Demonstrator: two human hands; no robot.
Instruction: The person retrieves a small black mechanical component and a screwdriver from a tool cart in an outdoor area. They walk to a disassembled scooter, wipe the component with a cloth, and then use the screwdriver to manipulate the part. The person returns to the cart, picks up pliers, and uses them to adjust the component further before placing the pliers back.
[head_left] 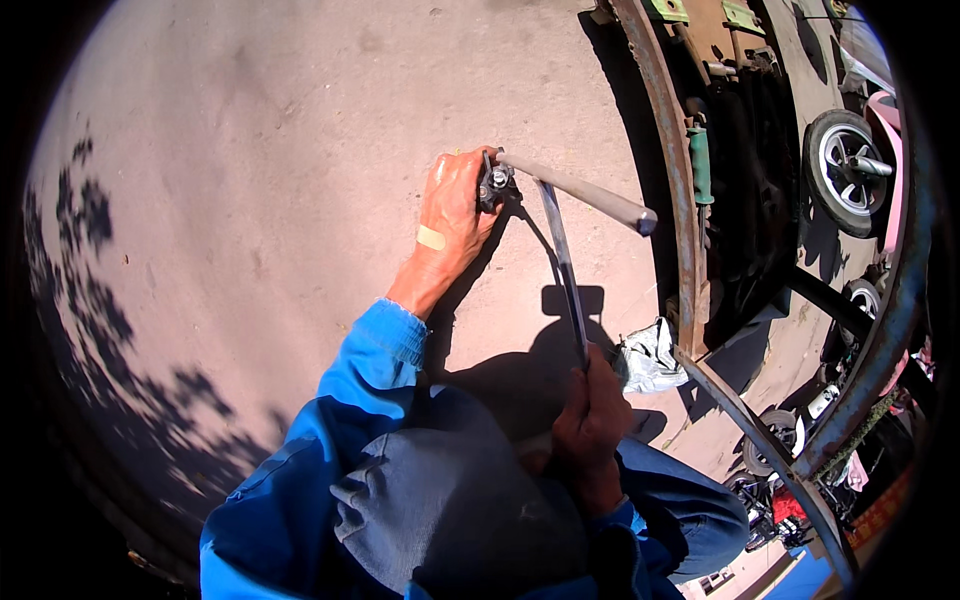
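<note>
My left hand point(452, 205), with a tan bandage strip on its back, is closed around a small black metal fitting point(497, 180) with a shiny bolt in it. From beside the fitting a pale grey rod point(590, 194) slants right to a dark end; whether the two are joined I cannot tell. My right hand point(590, 425), in shade near my knees, grips the lower end of a long narrow metal bar point(563, 260). The bar's far end meets or crosses under the rod; the exact contact is unclear.
To my right stands a rusty metal frame point(672, 150) with tools, including a green-handled one point(699, 165), and black cloth. A silvery plastic bag point(652, 358) lies by its near corner. A spoked black wheel point(848, 172) and several other wheeled things are farther right.
</note>
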